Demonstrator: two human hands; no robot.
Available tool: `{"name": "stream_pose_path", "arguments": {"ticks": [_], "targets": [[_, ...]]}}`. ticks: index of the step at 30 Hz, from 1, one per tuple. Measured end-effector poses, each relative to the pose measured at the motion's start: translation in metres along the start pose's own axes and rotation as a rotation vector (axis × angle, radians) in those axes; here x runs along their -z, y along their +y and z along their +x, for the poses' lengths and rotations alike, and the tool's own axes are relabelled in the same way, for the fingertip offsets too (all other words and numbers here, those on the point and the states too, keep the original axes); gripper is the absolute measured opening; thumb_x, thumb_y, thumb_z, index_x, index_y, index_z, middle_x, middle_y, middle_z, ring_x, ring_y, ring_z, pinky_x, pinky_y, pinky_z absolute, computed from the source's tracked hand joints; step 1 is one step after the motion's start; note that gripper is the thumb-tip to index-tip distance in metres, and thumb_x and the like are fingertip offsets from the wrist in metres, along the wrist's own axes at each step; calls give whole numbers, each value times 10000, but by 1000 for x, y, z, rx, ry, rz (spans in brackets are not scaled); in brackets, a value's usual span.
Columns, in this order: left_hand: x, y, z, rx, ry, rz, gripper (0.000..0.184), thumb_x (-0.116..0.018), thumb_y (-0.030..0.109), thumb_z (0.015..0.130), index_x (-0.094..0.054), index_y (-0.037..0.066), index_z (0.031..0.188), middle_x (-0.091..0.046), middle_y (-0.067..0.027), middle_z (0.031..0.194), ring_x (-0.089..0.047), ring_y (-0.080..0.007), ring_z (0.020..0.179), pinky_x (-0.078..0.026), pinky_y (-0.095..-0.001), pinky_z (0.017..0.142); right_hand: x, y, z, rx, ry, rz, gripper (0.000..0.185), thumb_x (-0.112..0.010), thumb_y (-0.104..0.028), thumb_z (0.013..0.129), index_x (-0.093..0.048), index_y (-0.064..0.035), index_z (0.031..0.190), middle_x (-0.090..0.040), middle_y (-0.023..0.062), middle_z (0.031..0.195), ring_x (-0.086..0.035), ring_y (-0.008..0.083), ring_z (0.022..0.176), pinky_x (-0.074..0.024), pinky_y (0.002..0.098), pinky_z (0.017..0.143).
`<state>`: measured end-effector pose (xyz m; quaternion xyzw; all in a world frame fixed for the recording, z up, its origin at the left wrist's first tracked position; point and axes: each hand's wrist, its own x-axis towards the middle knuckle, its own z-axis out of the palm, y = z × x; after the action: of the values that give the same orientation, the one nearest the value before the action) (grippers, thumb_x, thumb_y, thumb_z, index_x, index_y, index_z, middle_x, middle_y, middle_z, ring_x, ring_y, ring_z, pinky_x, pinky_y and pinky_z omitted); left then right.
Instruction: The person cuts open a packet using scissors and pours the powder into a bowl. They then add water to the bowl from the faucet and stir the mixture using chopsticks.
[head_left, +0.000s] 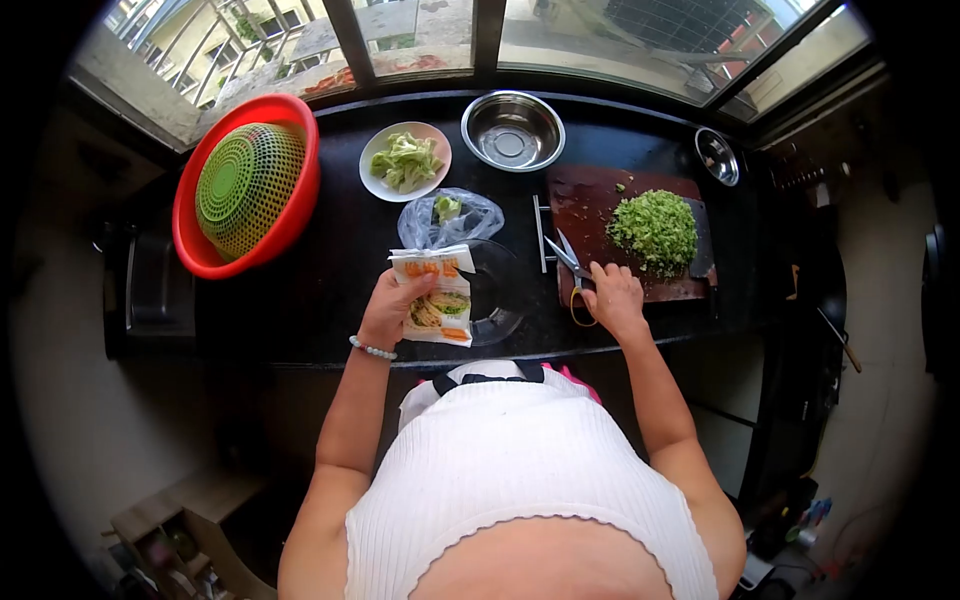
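Observation:
My left hand [387, 308] grips a printed food packet [440, 308] upright over the counter's front edge, beside a dark glass plate [496, 290]. The packet's top edge looks cut or torn. At the left edge of the wooden cutting board [585, 215], my right hand [613, 298] has its fingers on the handles of the scissors [569, 262], whose blades are apart and point away from me. Chopped green vegetable [654, 232] is heaped on the board, with a cleaver [703, 240] lying along its right side.
Behind the packet lies a clear plastic bag [478, 212]. Farther back are a white plate [378, 188] of leaves and a steel bowl [513, 131]. A red basin [305, 165] with a green colander [250, 185] stands left, a small steel bowl [716, 157] back right.

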<state>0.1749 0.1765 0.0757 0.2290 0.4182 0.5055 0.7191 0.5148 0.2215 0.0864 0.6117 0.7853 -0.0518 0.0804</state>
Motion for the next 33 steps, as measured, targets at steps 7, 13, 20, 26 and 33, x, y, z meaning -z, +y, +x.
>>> {"name": "stream_pose_path", "arguments": {"ticks": [7, 13, 20, 26, 33], "targets": [[-21, -3, 3, -50, -11, 160, 201, -650, 108, 848, -625, -26, 995, -666, -98, 940, -653, -157, 806, -536, -284, 725, 45, -97, 41, 505, -200, 1293, 343, -613, -75, 855, -536, -29, 1186, -615, 101, 1034, -617, 141, 832, -512, 260, 759], [-23, 7, 7, -86, 46, 771, 174, -693, 109, 792, -667, -7, 920, -675, -48, 826, -631, -96, 729, -508, -245, 668, 62, -107, 66, 585, -136, 1088, 183, -538, 21, 803, -606, -5, 971, -628, 146, 940, -648, 189, 732, -506, 278, 671], [-64, 25, 12, -82, 172, 1632, 269, -684, 348, 735, -684, 124, 883, -674, -109, 781, -663, -286, 735, -517, -394, 680, 50, -116, 70, 707, -2, 1022, 168, -554, -24, 792, -597, -5, 954, -606, 112, 825, -628, 181, 674, -501, 310, 581], [-63, 13, 24, -208, 104, 1915, 260, -683, 330, 735, -643, 112, 872, -654, -104, 765, -646, -293, 744, -498, -412, 658, 21, -112, 79, 664, 95, 882, 153, -647, -77, 762, -612, -4, 892, -613, 154, 781, -620, 285, 711, -488, 360, 662], [-68, 28, 14, -317, 53, 1920, 335, -714, 340, 689, -574, 83, 853, -633, -103, 765, -633, -296, 741, -486, -414, 641, 8, -97, 69, 417, -167, 1196, 76, -608, -25, 796, -622, -2, 867, -603, 100, 683, -602, 160, 599, -463, 271, 561]]}}
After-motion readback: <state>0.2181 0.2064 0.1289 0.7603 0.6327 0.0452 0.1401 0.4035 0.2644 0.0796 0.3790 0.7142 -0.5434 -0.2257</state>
